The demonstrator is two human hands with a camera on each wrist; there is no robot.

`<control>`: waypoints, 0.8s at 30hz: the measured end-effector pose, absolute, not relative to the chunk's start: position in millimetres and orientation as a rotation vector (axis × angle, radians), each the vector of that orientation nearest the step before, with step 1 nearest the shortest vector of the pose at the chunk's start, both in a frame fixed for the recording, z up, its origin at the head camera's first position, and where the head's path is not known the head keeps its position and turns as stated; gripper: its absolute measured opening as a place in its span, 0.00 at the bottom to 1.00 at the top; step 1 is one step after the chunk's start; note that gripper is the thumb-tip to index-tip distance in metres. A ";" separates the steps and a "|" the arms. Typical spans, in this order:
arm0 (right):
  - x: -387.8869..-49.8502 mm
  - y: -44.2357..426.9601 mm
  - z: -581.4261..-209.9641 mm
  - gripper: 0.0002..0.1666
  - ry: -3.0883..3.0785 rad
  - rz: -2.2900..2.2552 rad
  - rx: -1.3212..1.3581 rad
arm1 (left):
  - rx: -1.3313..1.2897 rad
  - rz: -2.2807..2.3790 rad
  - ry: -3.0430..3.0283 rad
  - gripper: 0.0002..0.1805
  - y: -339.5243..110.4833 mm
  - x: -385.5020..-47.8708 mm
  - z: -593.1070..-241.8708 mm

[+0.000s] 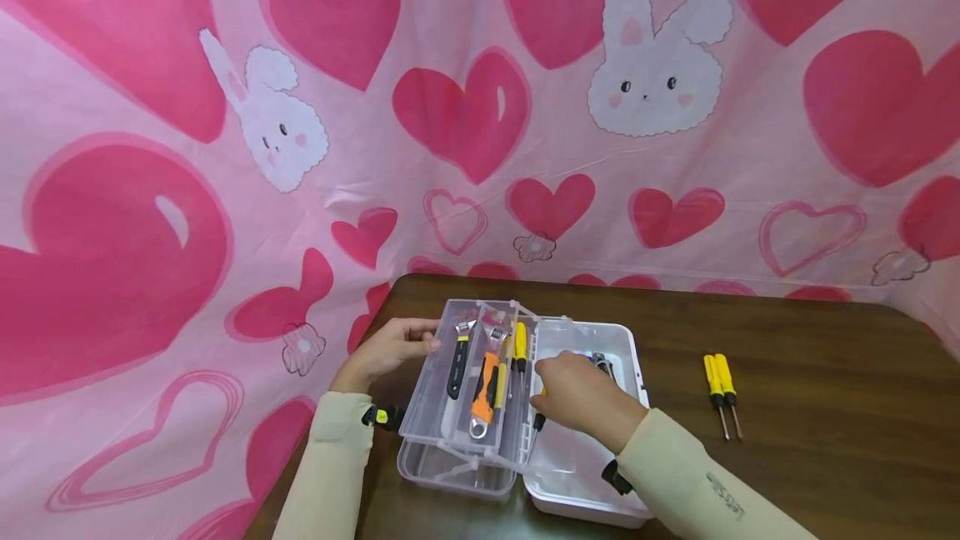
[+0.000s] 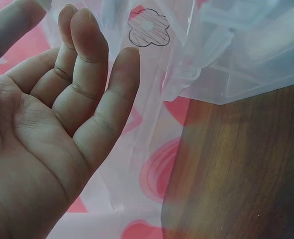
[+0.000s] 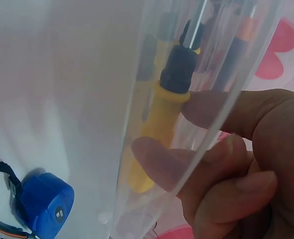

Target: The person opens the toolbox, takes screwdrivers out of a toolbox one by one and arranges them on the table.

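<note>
Two yellow-handled screwdrivers [image 1: 721,382], head view, on the bench [image 1: 832,373] right of the right hand [image 1: 588,398]; apparently left over. Black adjustable wrench [image 1: 457,372], orange-handled wrench [image 1: 485,394] already in the clear tray [image 1: 425,415] beside the left hand [image 1: 392,352].

Left wrist: fingers loosely bent; tray contact unclear.

Right wrist: thumb and forefinger pinch another screwdriver [image 3: 161,119], not yet released.

Got a pink cloth [image 1: 558,127] hanging along the left and far sides, absolutely covered in darker pink hearts [image 1: 461,119]. Spotted a white bunny [image 1: 287,136] on the left and another bunny [image 1: 655,98] farther right, both with one ear flopped over lol. Also noticed some scribbly flowers [image 1: 302,348] low on the fabric. Down below, just a dark brown wood-grain table [image 1: 825,373] with rounded far corners.
</note>
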State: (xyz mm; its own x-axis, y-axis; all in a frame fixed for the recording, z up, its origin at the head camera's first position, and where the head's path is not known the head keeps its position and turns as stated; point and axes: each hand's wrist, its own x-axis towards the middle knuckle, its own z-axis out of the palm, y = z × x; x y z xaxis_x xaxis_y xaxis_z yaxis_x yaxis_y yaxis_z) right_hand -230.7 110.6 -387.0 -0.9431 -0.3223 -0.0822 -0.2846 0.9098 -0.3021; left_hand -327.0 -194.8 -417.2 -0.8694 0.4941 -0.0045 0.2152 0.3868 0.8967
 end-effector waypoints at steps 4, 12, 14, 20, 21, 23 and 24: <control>-231.2 107.9 -389.4 0.19 2.956 -0.397 -0.481 | 0.652 1.474 2.379 0.27 -195.3 -326.7 -418.1; -233.9 104.9 -389.9 0.16 2.933 -0.438 -0.461 | 0.643 1.474 2.380 0.28 -195.6 -328.9 -419.1; -234.6 105.1 -390.5 0.16 2.930 -0.460 -0.465 | 0.643 1.469 2.385 0.29 -195.6 -328.4 -418.8; -236.3 107.0 -393.5 0.17 2.953 -0.489 -0.466 | 0.678 1.487 2.376 0.28 -195.1 -328.3 -419.2; -236.8 106.9 -393.9 0.17 2.957 -0.489 -0.461 | 0.681 1.490 2.376 0.28 -194.9 -328.3 -419.1; -238.1 105.4 -394.4 0.18 2.966 -0.480 -0.445 | 0.690 1.494 2.371 0.28 -194.8 -327.7 -418.7; -238.7 104.6 -394.8 0.19 2.966 -0.479 -0.426 | 0.698 1.493 2.368 0.28 -194.7 -327.5 -418.3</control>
State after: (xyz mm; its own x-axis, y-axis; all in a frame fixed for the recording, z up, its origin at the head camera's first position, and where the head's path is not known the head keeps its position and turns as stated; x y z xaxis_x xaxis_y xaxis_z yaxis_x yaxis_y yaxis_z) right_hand -238.7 104.6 -394.8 -0.9549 -0.2908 -0.0603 -0.2570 0.9109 -0.3229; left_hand -327.5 -194.7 -418.3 -0.8521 0.5220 0.0382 0.2595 0.3580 0.8969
